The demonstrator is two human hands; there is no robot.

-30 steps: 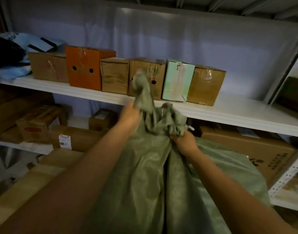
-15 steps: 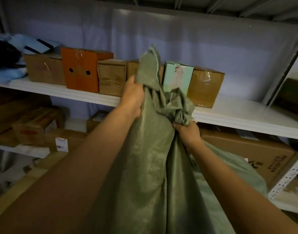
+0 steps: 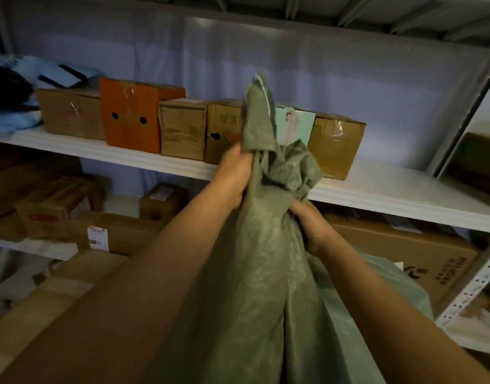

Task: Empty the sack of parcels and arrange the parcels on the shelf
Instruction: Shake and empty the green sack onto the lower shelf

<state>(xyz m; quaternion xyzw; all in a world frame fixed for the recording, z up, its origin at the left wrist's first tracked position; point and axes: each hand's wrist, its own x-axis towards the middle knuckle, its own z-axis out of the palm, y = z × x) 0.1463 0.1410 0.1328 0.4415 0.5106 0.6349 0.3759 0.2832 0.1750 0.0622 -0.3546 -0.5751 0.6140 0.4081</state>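
Hands first: our left hand (image 3: 234,176) has climbed with the bunched neck of the green sack (image 3: 255,273) in its grip, while our right hand (image 3: 310,225) clutches the cloth lower down. We have hoisted the sack up in front of the parcels (image 3: 183,128) lined on the shelf (image 3: 390,195). It hangs slack, so we judge it nearly empty.
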